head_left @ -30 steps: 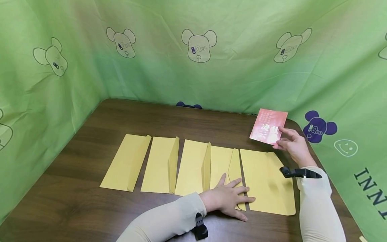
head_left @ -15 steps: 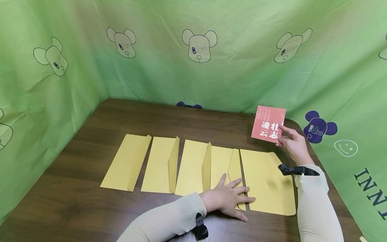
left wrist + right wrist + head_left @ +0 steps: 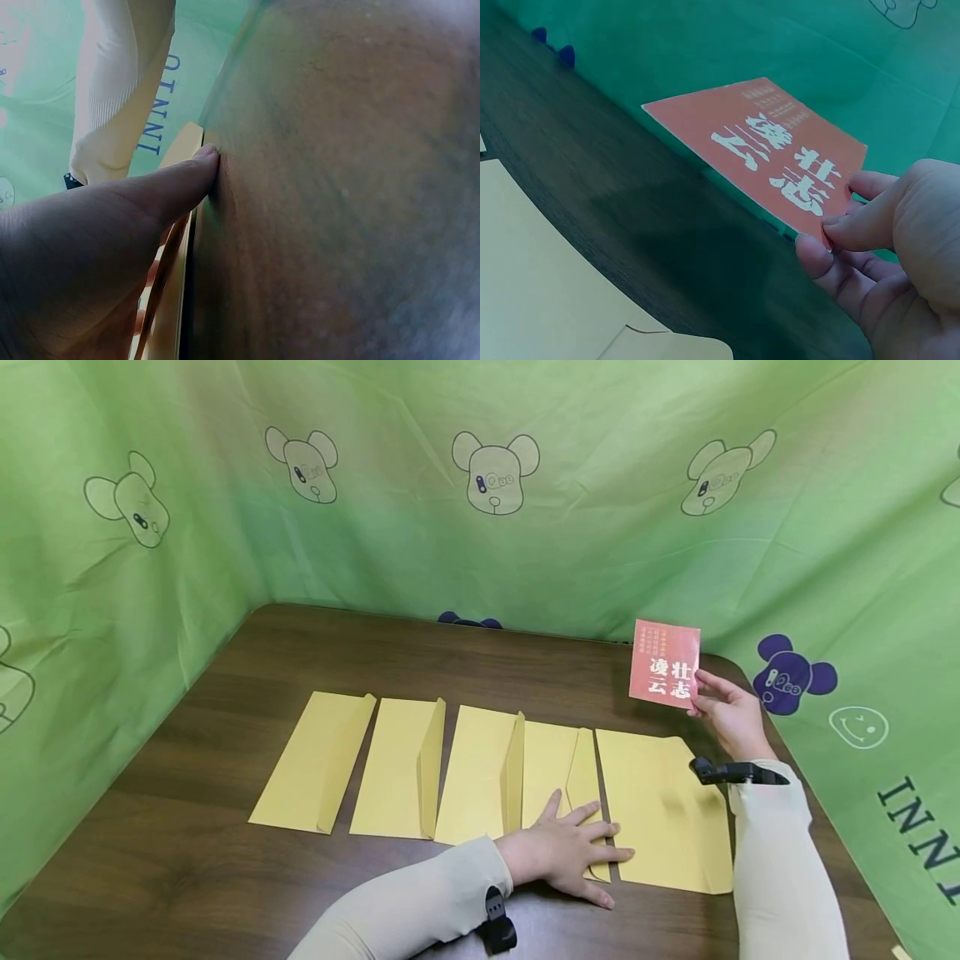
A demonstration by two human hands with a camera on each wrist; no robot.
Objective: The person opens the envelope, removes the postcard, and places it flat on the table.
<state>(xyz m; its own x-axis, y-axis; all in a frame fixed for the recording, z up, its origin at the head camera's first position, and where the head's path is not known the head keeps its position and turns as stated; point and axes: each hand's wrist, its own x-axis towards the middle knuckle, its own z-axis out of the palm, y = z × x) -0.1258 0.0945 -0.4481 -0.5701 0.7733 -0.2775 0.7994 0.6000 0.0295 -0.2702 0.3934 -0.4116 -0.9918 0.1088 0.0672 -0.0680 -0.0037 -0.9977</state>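
Note:
My right hand (image 3: 733,720) pinches a red card (image 3: 664,662) with white Chinese characters by its lower right corner. In the right wrist view the card (image 3: 765,150) is held up above the tabletop, thumb on its printed face and fingers behind. Fingers spread, my left hand (image 3: 572,853) rests flat over the lower part of the fourth yellow envelope (image 3: 551,760). One fingertip reaches the edge of the rightmost yellow envelope (image 3: 652,810), whose flap lies unfolded to the right. The left wrist view shows the thumb (image 3: 187,180) against the dark table.
Three more yellow envelopes lie in a row to the left: the far left one (image 3: 307,760), the second (image 3: 390,768) and the third (image 3: 474,777). The brown wooden table (image 3: 187,877) is bordered by a green printed curtain (image 3: 390,543) behind and at both sides.
The red card has tilted more upright and shifted slightly up, so its characters face me without glare. My right hand has turned with it; the left hand has stayed in place.

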